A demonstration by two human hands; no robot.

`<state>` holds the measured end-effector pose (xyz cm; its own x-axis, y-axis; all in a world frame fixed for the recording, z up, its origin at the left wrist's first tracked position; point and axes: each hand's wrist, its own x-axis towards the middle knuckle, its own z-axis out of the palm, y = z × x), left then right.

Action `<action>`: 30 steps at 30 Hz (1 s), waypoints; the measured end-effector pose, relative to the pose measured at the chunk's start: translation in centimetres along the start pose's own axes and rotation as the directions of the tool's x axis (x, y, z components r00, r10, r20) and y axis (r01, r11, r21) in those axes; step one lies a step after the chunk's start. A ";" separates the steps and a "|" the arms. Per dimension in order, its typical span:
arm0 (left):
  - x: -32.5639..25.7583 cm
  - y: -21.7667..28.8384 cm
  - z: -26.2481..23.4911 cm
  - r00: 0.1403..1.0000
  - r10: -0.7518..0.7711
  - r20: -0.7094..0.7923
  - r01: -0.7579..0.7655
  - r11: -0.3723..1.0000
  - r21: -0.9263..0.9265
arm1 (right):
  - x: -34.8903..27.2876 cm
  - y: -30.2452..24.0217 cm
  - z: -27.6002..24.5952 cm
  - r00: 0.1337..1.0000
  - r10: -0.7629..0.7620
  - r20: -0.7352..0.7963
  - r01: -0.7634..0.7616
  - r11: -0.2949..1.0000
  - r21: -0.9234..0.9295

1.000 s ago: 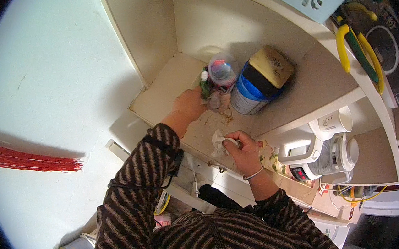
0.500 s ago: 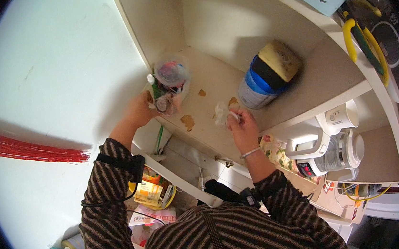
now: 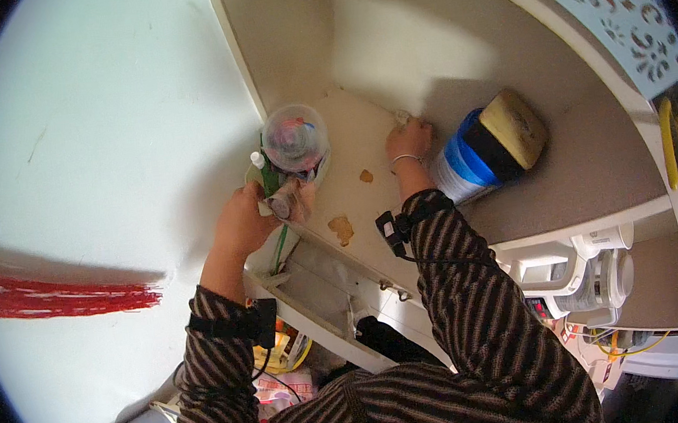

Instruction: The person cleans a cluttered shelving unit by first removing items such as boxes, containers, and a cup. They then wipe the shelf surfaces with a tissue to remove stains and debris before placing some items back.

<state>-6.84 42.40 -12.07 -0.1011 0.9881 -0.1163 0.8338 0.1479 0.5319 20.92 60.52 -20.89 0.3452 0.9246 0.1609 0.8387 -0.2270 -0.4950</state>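
At the left end of the shelf, a clear round tub [image 3: 294,138] with colourful contents stands by a green tube with a white cap [image 3: 259,160] and a clear plastic-wrapped roll-like item [image 3: 281,205]. My left hand [image 3: 244,222] is closed at the near side of this cluster; what exactly its fingers grip is hidden. My right hand [image 3: 411,141] reaches deep onto the shelf, fingers closed on a crumpled white tissue [image 3: 402,116] pressed to the shelf board. Brown patches [image 3: 341,229] mark the pale shelf surface [image 3: 349,145].
Right of my right hand stands a blue and white container [image 3: 458,163] with a black and yellowish block [image 3: 513,131] against it. A glass-jug appliance [image 3: 590,273] occupies the lower right compartment. On the left wall hangs a red tassel [image 3: 65,288]. Below is an open drawer-like space [image 3: 312,267].
My right hand has moved with the tissue from the shelf's front part toward its back. My left hand stays at the cluster. The whole view has shifted a little.
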 end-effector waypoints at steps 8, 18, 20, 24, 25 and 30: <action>1.7 1.9 -1.1 0.992 -0.081 0.093 0.064 0.983 0.173 | 2.5 -6.0 3.4 0.891 -0.446 0.081 0.432 0.890 0.147; 2.7 -2.8 1.1 0.994 -0.004 0.110 0.027 0.977 -0.212 | 7.2 -8.4 11.0 0.778 -0.583 0.234 0.606 0.794 -0.037; 3.0 -4.0 2.2 0.994 0.014 0.111 0.024 0.942 -0.335 | 7.1 -8.5 10.2 0.766 -0.573 0.291 0.623 0.773 -0.120; 3.7 -5.5 3.7 0.996 0.042 0.077 -0.007 0.915 -0.404 | 4.9 -7.8 4.7 0.830 -0.434 0.351 0.530 0.810 -0.251; 3.8 -5.7 3.9 0.996 0.043 0.077 -0.010 0.923 -0.386 | 4.0 -7.4 3.1 0.866 -0.343 0.364 0.452 0.849 -0.275; 3.8 -5.1 3.7 0.997 0.056 0.046 -0.039 0.947 -0.318 | 4.3 -6.8 -1.3 0.856 -0.248 0.455 0.402 0.871 -0.283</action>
<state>-9.51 45.25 -18.34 -0.0291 0.9918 -0.1246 0.6209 0.1156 0.7753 17.24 65.63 -15.77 -0.1040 0.9863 -0.1280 0.9883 0.0879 -0.1250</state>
